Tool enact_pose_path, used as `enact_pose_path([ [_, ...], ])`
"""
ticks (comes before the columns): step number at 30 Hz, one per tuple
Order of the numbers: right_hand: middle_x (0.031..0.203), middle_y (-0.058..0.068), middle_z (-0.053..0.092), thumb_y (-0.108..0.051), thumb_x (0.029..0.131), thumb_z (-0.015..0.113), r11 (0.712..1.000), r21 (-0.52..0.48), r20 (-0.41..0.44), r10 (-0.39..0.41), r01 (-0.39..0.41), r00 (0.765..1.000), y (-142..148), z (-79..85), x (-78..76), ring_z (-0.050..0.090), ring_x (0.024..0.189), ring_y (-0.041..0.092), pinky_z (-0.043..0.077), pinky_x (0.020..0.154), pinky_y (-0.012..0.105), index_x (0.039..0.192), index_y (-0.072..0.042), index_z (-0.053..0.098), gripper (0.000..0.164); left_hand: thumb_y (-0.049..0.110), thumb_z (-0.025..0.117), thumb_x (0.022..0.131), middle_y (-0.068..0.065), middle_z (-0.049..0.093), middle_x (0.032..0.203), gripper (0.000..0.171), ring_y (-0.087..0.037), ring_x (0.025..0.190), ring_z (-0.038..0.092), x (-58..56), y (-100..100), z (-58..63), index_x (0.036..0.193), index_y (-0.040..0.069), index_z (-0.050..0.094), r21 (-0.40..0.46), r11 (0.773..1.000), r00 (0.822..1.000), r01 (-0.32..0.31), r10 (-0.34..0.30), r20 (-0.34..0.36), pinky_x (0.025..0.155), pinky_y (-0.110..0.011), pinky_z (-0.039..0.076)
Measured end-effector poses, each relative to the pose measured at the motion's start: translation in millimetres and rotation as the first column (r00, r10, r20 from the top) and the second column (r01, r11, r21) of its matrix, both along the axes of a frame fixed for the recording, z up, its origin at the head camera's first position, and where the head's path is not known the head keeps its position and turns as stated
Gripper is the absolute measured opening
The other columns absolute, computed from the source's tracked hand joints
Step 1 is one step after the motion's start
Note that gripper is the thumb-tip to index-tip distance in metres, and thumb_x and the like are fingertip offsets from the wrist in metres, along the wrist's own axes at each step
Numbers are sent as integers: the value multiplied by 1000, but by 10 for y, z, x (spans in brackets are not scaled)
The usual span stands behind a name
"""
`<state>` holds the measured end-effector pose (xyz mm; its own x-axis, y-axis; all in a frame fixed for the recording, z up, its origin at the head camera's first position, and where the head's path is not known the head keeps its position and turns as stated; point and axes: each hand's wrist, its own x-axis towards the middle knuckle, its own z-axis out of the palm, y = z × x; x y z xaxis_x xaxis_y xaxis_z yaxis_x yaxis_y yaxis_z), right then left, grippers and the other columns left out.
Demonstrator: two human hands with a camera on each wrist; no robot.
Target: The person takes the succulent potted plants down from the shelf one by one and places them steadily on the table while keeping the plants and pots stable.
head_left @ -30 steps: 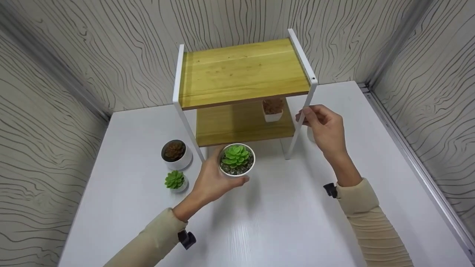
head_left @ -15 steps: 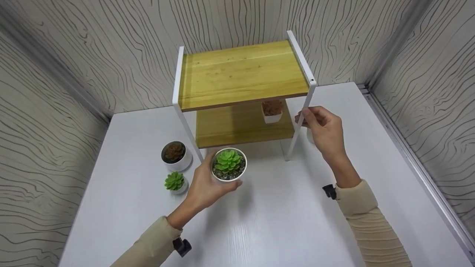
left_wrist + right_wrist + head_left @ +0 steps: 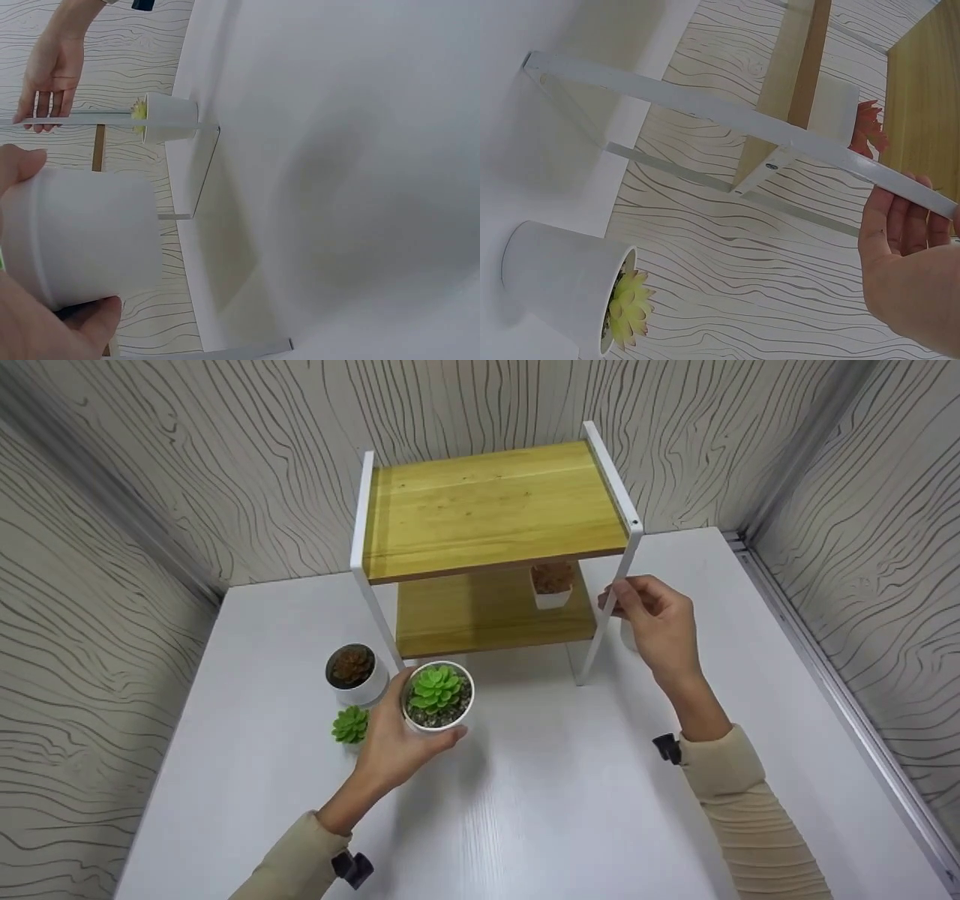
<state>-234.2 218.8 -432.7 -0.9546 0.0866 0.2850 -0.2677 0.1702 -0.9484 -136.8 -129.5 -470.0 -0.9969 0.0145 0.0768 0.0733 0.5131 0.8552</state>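
My left hand [image 3: 390, 746] holds a round white pot with a green succulent [image 3: 439, 694], thumb on the near side and fingers round the far side. In the left wrist view the white pot [image 3: 97, 232] is held above the table. At the right, my right hand [image 3: 664, 626] grips the white front leg [image 3: 599, 630] of a two-tier wooden shelf [image 3: 487, 514] between thumb and fingers; the right wrist view shows the fingers [image 3: 900, 225] behind that leg. A small square white pot with a reddish succulent [image 3: 552, 581] stands on the lower tier.
Left of the shelf, a brown succulent in a white pot [image 3: 352, 671] and a small green succulent [image 3: 350, 725] stand on the white table [image 3: 247, 735]. A white pot with a yellow-green succulent [image 3: 562, 285] is outside the right leg. Patterned walls [image 3: 247, 472] enclose the table.
My left hand has carried the green succulent leftward and slightly toward me, and now partly covers the small green plant's pot. My right hand stays on the shelf leg.
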Motion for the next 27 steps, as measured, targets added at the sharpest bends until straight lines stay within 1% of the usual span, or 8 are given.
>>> enact_pose_path([
  [3, 103, 17, 75, -32, 106, 65, 1000, -6, -14, 5, -5, 1000, 5, -8, -7, 75, 101, 25, 62, 92, 22, 112, 3, 72, 36, 29, 96, 71, -15, 61, 147, 102, -34, 135, 61, 9, -51, -10, 154, 4, 44, 1, 1000, 1000, -8, 8, 7, 111, -58, 53],
  [7, 104, 17, 75, -32, 106, 64, 1000, -1, -10, 8, -8, 1000, 7, -11, -5, 76, 101, 22, 61, 92, 20, 113, 4, 71, 37, 28, 97, 70, -16, 60, 148, 104, -34, 135, 61, 31, -111, -19, 155, 3, 42, 0, 1000, 1000, -22, 22, 14, 112, -57, 53],
  [10, 105, 17, 74, -32, 106, 64, 1000, 3, -5, 6, -6, 1000, 10, -10, -3, 76, 101, 21, 61, 92, 19, 114, 3, 72, 37, 29, 97, 70, -16, 60, 148, 105, -34, 135, 61, 53, -145, -4, 156, 2, 42, -16, 999, 999, -39, 39, 21, 111, -56, 54],
  [13, 105, 16, 75, -33, 106, 64, 1000, 9, -2, 4, -4, 1000, 9, -10, -4, 75, 101, 19, 61, 92, 19, 115, 3, 71, 38, 28, 96, 71, -15, 59, 149, 104, -34, 135, 60, 75, -185, 24, 156, 4, 42, -21, 998, 998, -58, 59, 34, 110, -56, 54],
  [20, 97, -7, 75, -33, 106, 64, 1000, 11, 3, 0, 0, 1000, 2, -15, 4, 74, 98, 9, 61, 93, 18, 117, 7, 69, 42, 27, 96, 73, -15, 58, 151, 101, -35, 138, 59, 108, -327, 67, 157, 7, 42, -21, 996, 996, -85, 86, 23, 112, -59, 52],
  [21, 97, -9, 75, -33, 106, 64, 1000, 11, 1, 1, -1, 1000, 2, -16, 4, 74, 98, 9, 60, 93, 18, 117, 7, 69, 42, 26, 96, 73, -14, 59, 151, 100, -34, 137, 59, 111, -346, 71, 156, 7, 43, -16, 996, 996, -85, 85, 20, 111, -59, 53],
  [24, 97, -7, 75, -33, 106, 64, 1000, 10, -2, 0, 0, 1000, 6, -22, 3, 75, 98, 9, 60, 93, 18, 117, 6, 70, 41, 26, 96, 74, -13, 61, 148, 97, -33, 135, 61, 123, -403, 86, 154, 9, 45, -15, 996, 996, -92, 92, 8, 109, -57, 54],
  [27, 101, 3, 76, -33, 106, 64, 1000, 7, -6, 3, -3, 1000, 11, -21, 0, 76, 100, 16, 61, 93, 19, 116, 4, 71, 39, 25, 96, 74, -13, 62, 146, 95, -32, 134, 62, 140, -456, 95, 153, 9, 46, -10, 994, 994, -109, 109, 0, 108, -55, 54],
])
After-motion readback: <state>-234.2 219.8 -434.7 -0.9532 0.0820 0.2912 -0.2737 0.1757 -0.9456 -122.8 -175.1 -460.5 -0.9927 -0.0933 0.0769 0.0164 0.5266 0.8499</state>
